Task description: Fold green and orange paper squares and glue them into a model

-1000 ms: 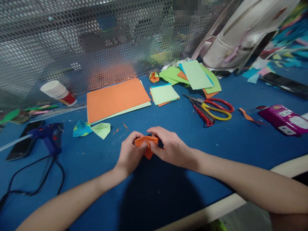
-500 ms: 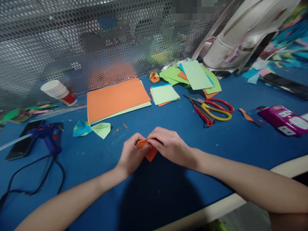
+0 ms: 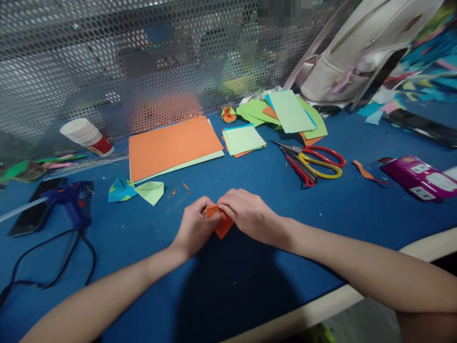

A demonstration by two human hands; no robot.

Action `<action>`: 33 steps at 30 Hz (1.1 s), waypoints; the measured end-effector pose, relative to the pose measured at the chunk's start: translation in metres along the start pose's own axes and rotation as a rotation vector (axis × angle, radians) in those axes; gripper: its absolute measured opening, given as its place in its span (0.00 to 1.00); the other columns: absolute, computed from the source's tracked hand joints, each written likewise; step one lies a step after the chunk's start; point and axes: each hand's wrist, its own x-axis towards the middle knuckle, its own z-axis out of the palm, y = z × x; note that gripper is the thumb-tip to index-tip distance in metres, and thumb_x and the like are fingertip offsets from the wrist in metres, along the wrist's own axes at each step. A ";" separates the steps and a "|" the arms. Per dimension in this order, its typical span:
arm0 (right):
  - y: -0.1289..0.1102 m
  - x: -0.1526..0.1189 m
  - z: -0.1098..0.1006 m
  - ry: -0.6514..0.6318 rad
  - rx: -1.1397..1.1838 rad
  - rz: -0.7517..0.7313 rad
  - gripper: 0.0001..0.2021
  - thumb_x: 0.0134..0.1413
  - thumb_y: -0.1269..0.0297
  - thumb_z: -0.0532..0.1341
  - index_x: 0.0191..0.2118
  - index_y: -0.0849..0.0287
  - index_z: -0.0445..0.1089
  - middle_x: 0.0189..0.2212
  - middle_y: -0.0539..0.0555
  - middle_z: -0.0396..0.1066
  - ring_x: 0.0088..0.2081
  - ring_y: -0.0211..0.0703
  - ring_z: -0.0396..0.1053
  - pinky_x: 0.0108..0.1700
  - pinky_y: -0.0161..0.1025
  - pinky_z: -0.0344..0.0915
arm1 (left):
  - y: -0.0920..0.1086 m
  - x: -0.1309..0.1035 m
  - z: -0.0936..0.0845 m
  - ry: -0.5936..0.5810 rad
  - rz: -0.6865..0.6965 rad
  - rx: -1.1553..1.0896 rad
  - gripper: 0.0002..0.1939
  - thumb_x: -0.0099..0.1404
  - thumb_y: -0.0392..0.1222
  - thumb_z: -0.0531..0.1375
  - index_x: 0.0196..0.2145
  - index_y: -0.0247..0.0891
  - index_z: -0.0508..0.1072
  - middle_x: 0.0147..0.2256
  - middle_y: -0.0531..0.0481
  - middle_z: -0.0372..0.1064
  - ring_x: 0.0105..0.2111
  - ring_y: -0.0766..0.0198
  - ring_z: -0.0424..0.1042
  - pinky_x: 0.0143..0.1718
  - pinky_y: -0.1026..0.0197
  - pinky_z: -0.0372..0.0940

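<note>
Between my two hands is a small folded piece of orange paper (image 3: 223, 227), its pointed end turned toward me. My left hand (image 3: 196, 224) grips its left side with thumb and curled fingers. On the upper right edge, my right hand (image 3: 248, 214) pinches the paper; some of its fingertips are hidden behind the fold. To the left of my hands lie a folded light green paper piece (image 3: 152, 192) and a blue and green folded piece (image 3: 122, 189). Small orange scraps (image 3: 185, 185) lie just beyond my left hand.
Beyond my hands lie large orange sheets (image 3: 174, 145), small light green squares (image 3: 244, 140), and scissors (image 3: 321, 162) beside a red-handled tool (image 3: 300, 171). A glue gun (image 3: 73, 200) with a cord is at left, near paper cups (image 3: 85, 137). A purple box (image 3: 419, 176) sits right.
My hands stay almost in place on the orange paper. A little more of its upper left part shows between my fingers. The view has shifted very slightly.
</note>
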 end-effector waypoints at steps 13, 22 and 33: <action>0.008 0.002 0.002 0.093 -0.006 -0.108 0.10 0.62 0.70 0.49 0.36 0.61 0.67 0.31 0.55 0.72 0.35 0.40 0.68 0.39 0.39 0.64 | -0.004 0.004 0.000 -0.007 -0.009 -0.054 0.04 0.47 0.35 0.56 0.20 0.36 0.61 0.19 0.59 0.56 0.21 0.72 0.54 0.22 0.69 0.52; 0.003 0.002 0.001 0.117 0.013 0.152 0.09 0.59 0.68 0.54 0.31 0.61 0.68 0.27 0.53 0.71 0.29 0.38 0.68 0.34 0.35 0.63 | -0.004 0.004 0.001 0.119 0.010 -0.032 0.07 0.48 0.37 0.57 0.19 0.37 0.61 0.18 0.59 0.55 0.20 0.72 0.53 0.21 0.69 0.51; 0.003 0.001 -0.003 0.109 0.026 0.096 0.08 0.58 0.69 0.54 0.35 0.62 0.70 0.29 0.55 0.74 0.31 0.40 0.72 0.35 0.36 0.66 | -0.007 0.004 0.001 0.187 0.047 0.020 0.04 0.48 0.35 0.55 0.19 0.37 0.62 0.19 0.58 0.57 0.21 0.71 0.56 0.23 0.68 0.53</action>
